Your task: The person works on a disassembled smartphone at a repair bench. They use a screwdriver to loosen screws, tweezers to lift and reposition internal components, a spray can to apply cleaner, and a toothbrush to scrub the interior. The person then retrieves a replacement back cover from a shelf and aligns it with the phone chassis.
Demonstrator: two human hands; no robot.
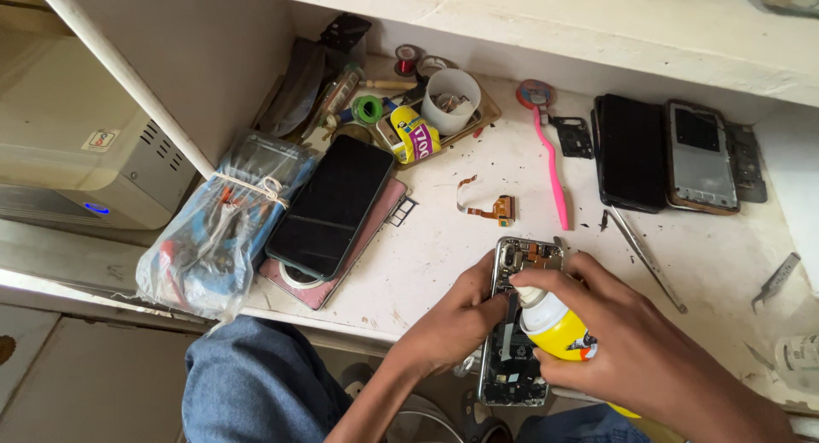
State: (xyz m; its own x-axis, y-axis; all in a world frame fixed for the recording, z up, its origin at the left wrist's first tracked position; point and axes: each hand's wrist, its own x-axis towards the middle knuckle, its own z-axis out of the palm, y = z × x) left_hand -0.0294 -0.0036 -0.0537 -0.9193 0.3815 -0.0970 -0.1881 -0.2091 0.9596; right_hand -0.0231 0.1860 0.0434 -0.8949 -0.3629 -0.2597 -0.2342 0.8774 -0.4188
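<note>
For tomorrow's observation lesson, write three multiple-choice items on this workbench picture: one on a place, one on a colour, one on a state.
1. Where does the pink toothbrush lie?
A. On the white bench top
B. Inside the white cup
C. On the floor

2. What colour is the body of the spray can?
A. Green
B. Yellow
C. Black

3. What state is the phone under the hands in?
A. Sealed in a bag
B. Screen lit
C. Back off, inner parts bare

Answers:
1 A, it lies flat on the bench beside the dark phones.
2 B, the right hand grips a yellow can.
3 C, its bare inner parts show beside the left hand.
</note>
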